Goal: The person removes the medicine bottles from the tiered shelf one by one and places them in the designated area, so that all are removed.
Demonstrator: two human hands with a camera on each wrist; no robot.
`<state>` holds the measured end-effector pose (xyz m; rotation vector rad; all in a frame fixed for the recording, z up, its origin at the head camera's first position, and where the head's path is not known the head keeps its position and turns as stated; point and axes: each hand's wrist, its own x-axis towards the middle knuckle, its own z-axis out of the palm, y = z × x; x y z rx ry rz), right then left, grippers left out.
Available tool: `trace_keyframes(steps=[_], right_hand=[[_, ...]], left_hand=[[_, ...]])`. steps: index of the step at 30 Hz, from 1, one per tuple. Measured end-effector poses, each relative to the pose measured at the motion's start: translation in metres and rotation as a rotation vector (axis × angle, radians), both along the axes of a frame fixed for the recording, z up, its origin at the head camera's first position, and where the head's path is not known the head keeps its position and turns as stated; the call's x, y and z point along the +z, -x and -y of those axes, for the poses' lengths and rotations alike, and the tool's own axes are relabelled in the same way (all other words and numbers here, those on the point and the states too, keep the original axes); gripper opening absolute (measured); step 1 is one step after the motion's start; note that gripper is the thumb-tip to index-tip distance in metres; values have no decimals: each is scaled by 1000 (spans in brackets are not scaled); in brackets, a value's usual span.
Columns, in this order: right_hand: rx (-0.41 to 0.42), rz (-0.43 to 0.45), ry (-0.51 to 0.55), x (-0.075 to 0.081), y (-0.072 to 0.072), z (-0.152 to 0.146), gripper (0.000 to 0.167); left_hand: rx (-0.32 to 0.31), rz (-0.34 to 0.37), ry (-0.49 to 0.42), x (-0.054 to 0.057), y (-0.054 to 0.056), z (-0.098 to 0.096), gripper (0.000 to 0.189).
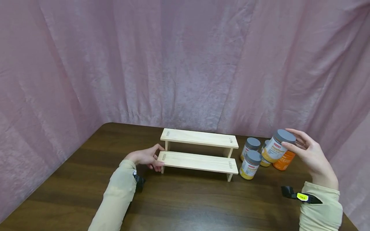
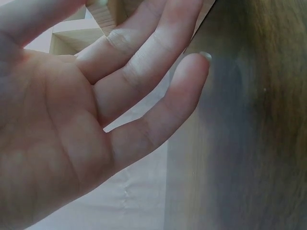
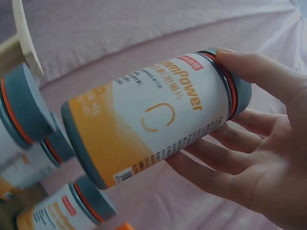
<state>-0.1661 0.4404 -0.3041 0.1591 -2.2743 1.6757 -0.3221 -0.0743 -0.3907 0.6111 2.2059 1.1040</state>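
Note:
A two-tier wooden shelf (image 1: 199,161) stands on the table. My left hand (image 1: 147,157) grips the left end of its lower tier, thumb at the front corner and index finger farther back. Close up in the left wrist view, the palm and fingers largely hide the wood (image 2: 103,19). On the other side, my right hand (image 1: 313,157) holds a supplement jar (image 1: 274,150) with a grey lid and white-yellow label. In the right wrist view the tilted jar (image 3: 153,117) has thumb and fingers around its lid end, raised above the other jars.
Two matching jars stand right of the shelf, a front jar (image 1: 250,166) and a rear jar (image 1: 245,150). Another jar (image 1: 264,163) and an orange container (image 1: 284,161) are partly hidden behind the held jar. A pink curtain (image 1: 199,64) hangs behind the brown table (image 1: 185,202).

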Motion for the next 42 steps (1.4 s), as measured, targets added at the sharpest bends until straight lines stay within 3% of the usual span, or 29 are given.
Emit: trace_keyframes(steps=[8,15,20,30,42], right_hand=[[-119,136,-390,-12,-3,-22,55],[-20,160,-405,-25,5,-31,58],[24,197,-416,-33,11,-36,52],[86,133,-363,-49,13,-36,44],[184,178,-444,-57,17,-40,48]], left_hand=[[-14,-2,-13,-4,2,2,62],[-12,-10,-21,-2,2,1,62],[-4,-4,-23,-2,2,1,62],[-8,-10,-15,-5,2,2,61],[-6,-13,-20,-4,0,2,59]])
